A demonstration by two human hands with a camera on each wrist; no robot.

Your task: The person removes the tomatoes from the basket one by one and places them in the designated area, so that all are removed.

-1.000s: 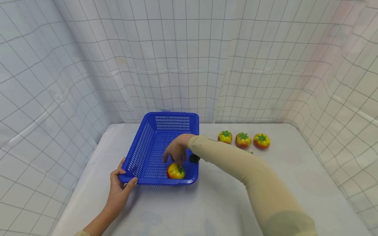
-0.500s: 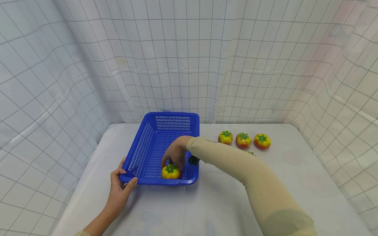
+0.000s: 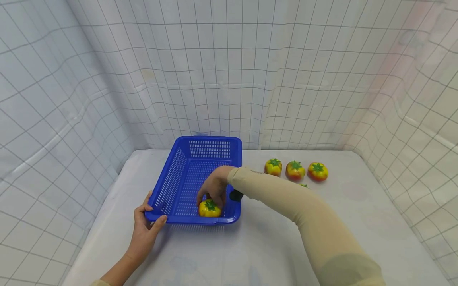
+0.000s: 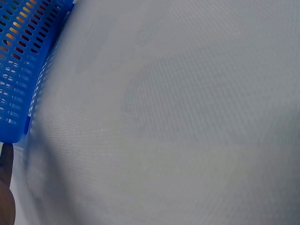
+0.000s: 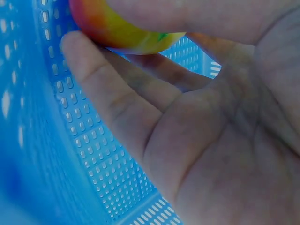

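Observation:
A blue plastic basket (image 3: 175,219) with slotted walls stands on the table. My left hand (image 3: 143,228) grips its near left corner, thumb on the front rim and fingers at the left side. In the left wrist view only a bit of that hand's thumb (image 4: 6,168) shows, against the basket. My right hand (image 3: 214,188) reaches down inside the basket, at the near right. It holds a yellow-and-red tomato (image 3: 209,209) with a green leafy top, close to the front wall. The right wrist view shows the tomato (image 5: 136,35) between thumb and fingers.
Right of the basket, on the white table (image 3: 358,222), sit three similar tomatoes in a row: a left one (image 3: 273,168), a middle one (image 3: 295,171) and a right one (image 3: 317,171). The sleeve (image 3: 286,198) mostly hides another's green top (image 3: 303,185). Gridded white curtains (image 3: 243,79) surround the table.
The tomato in the basket has shifted left, then slightly right, and its green top has turned upward. My right fingers have closed in around it. My left hand and the basket have stayed put.

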